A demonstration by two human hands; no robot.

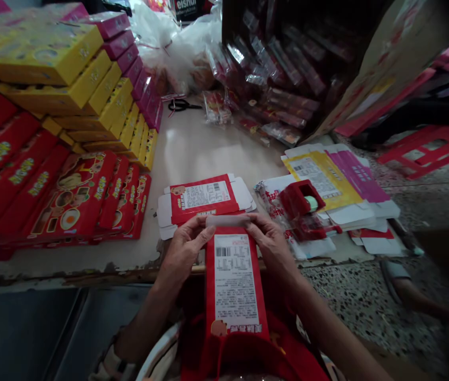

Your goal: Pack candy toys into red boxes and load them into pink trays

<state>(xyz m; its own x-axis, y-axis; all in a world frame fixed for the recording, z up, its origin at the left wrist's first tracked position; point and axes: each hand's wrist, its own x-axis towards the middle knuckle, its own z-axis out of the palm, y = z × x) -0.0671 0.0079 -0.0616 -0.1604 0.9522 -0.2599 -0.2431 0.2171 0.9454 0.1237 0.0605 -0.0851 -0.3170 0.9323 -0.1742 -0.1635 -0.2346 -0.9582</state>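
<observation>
Between my two hands is a red carton (236,280) with a white printed panel and barcode, its far end raised near the table edge. My left hand (187,241) pinches the left corner of the carton's pale end flap (226,220). On the right corner of the same flap, the fingers of my right hand (266,238) are closed. Just beyond my hands lies a flat red carton (200,198) with white flaps. To the right of it, a red tape dispenser (302,203) rests on a white printed plastic bag (315,246).
Stacked red boxes (77,201), yellow boxes (50,58) and magenta boxes (123,53) fill the left. Black scissors (185,106) lie at the back. A large cardboard box (363,74) holds wrapped packets (272,63). Flat yellow cartons (323,180) lie right, near a red stool (427,151).
</observation>
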